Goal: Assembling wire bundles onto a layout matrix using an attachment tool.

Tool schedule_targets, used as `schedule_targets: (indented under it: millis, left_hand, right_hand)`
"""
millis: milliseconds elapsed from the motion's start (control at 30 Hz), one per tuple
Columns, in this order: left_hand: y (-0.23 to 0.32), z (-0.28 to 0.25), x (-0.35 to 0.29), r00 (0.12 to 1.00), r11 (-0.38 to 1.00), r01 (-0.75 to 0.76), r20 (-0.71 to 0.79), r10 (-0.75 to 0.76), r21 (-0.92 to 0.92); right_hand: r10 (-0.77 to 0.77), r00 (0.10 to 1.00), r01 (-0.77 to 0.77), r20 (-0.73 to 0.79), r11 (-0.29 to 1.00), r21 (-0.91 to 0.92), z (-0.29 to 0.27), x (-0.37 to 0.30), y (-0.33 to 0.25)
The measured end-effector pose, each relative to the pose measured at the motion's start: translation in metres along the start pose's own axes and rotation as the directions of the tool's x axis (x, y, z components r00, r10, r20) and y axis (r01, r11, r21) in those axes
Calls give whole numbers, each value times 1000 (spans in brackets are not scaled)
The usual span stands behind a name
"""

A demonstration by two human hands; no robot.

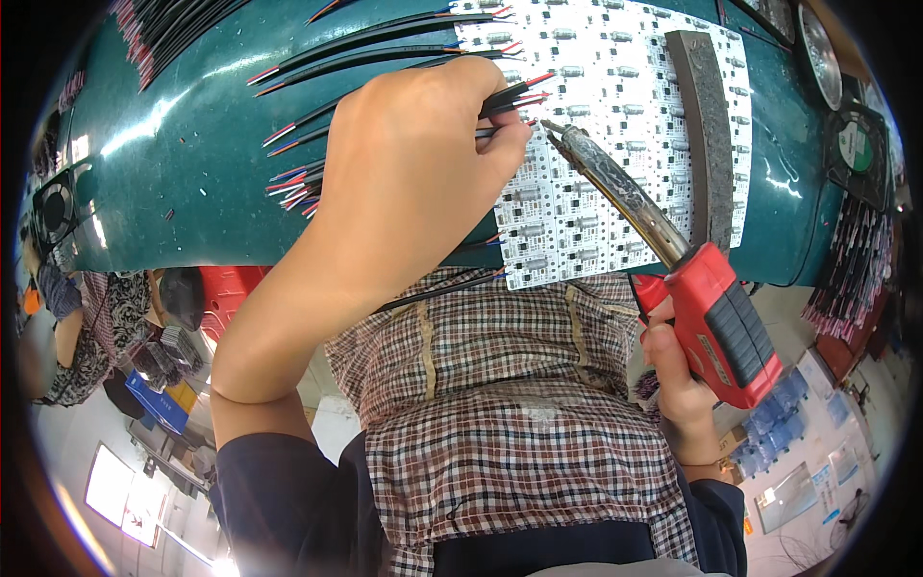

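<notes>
My left hand point(413, 144) is closed on a few black cables point(495, 103), pinched between thumb and fingers. Their stripped ends, red and white, point right over a white circuit board panel point(601, 144) covered with rows of small grey components. In my right hand point(678, 380) is a red and black soldering iron point(721, 327), gripped by its pistol-shaped handle. Its dark tip point(550, 128) is close to the cable ends at the left hand's thumb; whether they touch I cannot tell. More black cables point(356, 60) lie left of the panel, some ends reaching its left edge.
A dark grey bar point(702, 135) lies across the panel's right part. Bundled cables point(159, 29) lie on the green table point(212, 125) at the far left. A small fan point(856, 149) stands at the right, with cables point(851, 269) hanging below it. Another person point(91, 327) is at the left.
</notes>
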State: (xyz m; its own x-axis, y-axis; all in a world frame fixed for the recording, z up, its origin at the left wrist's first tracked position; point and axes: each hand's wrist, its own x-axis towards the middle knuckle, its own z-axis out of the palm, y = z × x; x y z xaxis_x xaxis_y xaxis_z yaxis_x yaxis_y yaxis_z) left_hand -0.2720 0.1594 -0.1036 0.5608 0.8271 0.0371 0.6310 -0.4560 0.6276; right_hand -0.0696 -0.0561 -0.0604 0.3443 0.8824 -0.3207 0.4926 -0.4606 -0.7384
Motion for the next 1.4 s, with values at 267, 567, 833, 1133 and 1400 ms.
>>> schedule_targets:
  millis: [267,567,833,1133,1400]
  left_hand:
    - [-2,-3,4,998,1000,-11,62,11,-9]
    - [-1,-3,3,998,1000,-19,57,19,14]
    - [-5,-1,4,998,999,-44,45,44,-6]
    - [-5,2,7,998,998,-58,37,58,-3]
    - [-4,4,6,997,997,-82,-5,82,-3]
  right_hand:
    - [-17,1000,17,25,1000,-18,1,1,4]
    - [-33,997,35,64,999,-32,-1,2,3]
    - [-109,990,109,92,994,6,1,0,1]
    - [-27,999,28,45,999,-33,4,-4,8]
    - [-34,996,36,84,999,-18,2,-3,8]
